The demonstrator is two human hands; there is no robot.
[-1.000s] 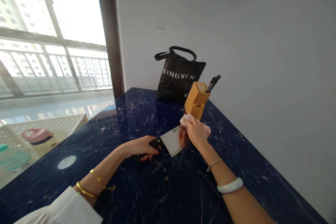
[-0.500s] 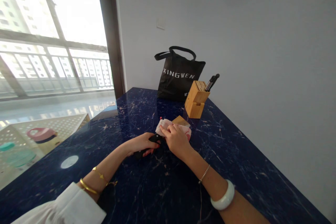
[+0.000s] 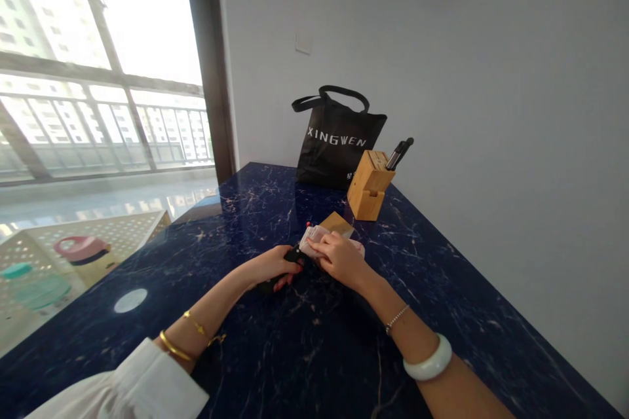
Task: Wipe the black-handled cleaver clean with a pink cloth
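Observation:
My left hand (image 3: 272, 264) is closed around the black handles of a pair of scissors (image 3: 293, 254), one handle lying lower, beneath the fingers. A folded white cloth with pink-red marks (image 3: 315, 236) meets the scissors at the pivot end; the blades are hidden. Over that cloth, my right hand (image 3: 341, 258) presses and grips with bent fingers. A small red spot (image 3: 308, 224) shows at the cloth's far left edge, too small to name. Just behind the right hand lies a flat brown piece (image 3: 337, 222), partly covered by the cloth.
On the dark blue marbled table (image 3: 295, 353) stand a wooden knife block (image 3: 366, 186) with black-handled tools and a black tote bag (image 3: 337, 144) near the wall. A white round spot (image 3: 130, 300) is at left. Beside the table, a perforated cream basket (image 3: 142, 226) holds bottles.
Both hands have moved slightly to the right with the scissors and cloth. My right fingers are more bent over the cloth. The view has shifted a little.

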